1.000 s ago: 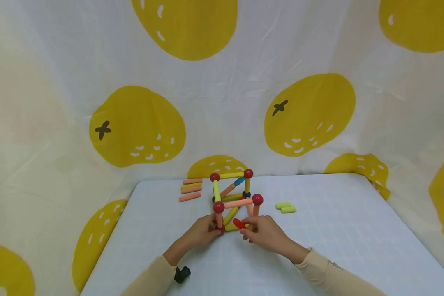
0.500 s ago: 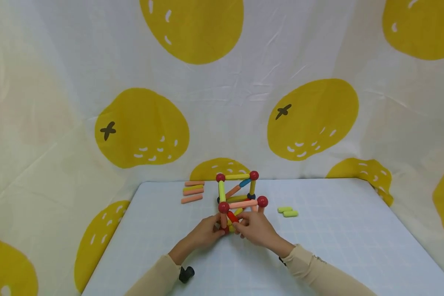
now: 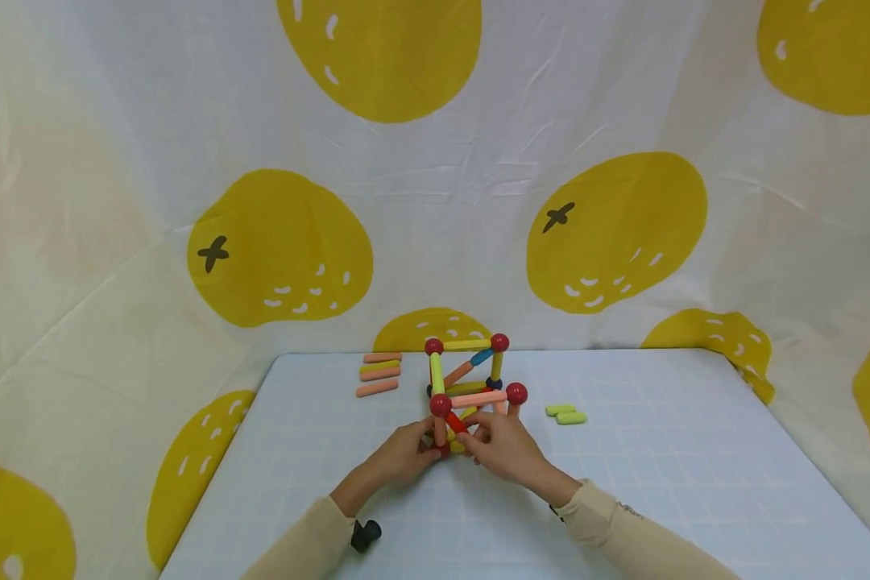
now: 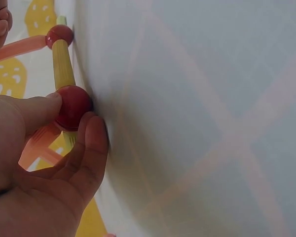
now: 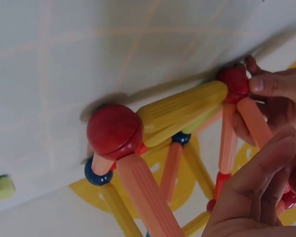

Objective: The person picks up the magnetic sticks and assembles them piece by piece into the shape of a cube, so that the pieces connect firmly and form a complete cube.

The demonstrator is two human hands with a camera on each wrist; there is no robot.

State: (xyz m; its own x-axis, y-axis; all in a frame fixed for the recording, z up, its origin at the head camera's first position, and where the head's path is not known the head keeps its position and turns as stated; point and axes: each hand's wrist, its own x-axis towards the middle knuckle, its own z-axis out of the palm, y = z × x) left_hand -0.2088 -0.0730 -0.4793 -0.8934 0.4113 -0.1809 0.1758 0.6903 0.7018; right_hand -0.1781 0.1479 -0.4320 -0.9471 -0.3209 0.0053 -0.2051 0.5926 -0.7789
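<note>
A cube-like frame of coloured sticks and balls stands at the table's middle. My left hand [image 3: 403, 457] pinches the red ball [image 4: 74, 107] at its near-left bottom corner, thumb on one side and fingers on the other. Between thumb and fingers, my right hand [image 3: 506, 451] holds a short red stick [image 3: 455, 422] on a slant. The stick's upper end is right at the red ball [image 3: 441, 404] of the near-left top corner; its lower end is hidden by the fingers. A pale pink stick [image 3: 478, 399] spans to the near-right top ball [image 3: 516, 393]. In the right wrist view, a yellow stick [image 5: 182, 111] joins the bottom balls.
Several pink sticks [image 3: 377, 388] and a yellow one [image 3: 380, 366] lie left of the frame. Short green sticks [image 3: 570, 418] lie to its right. The white table [image 3: 667, 467] ends at a fabric backdrop [image 3: 449, 225] with yellow shapes.
My right hand has moved left and brought the red stick up to the near-left top ball. My left hand keeps its grip on the bottom ball. The head view has shifted slightly.
</note>
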